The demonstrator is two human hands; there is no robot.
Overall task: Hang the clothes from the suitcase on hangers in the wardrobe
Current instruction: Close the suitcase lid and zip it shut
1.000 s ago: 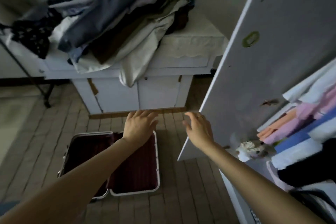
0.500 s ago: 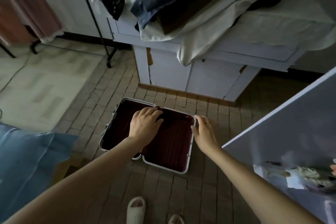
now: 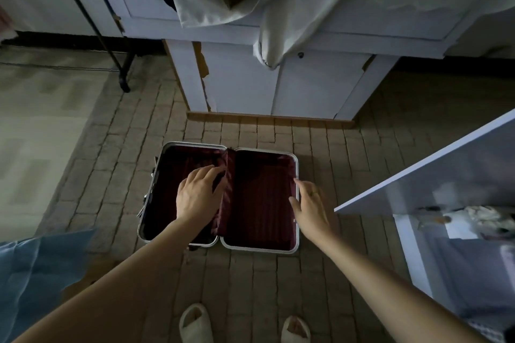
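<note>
Suitcase (image 3: 297,203) centre frame, now reached: left hand (image 3: 199,195) spread on lining, right hand (image 3: 309,205) flat at rim; both lowered, no garment gripped.

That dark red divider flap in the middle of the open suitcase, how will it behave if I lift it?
Probably floppy: the divider flap sags in soft folds between the halves of the suitcase. Likely light, as it looks like thin lining cloth. It may stay tethered along the hinge, so it should fold over rather than come free. The left hand rests beside it.
</note>
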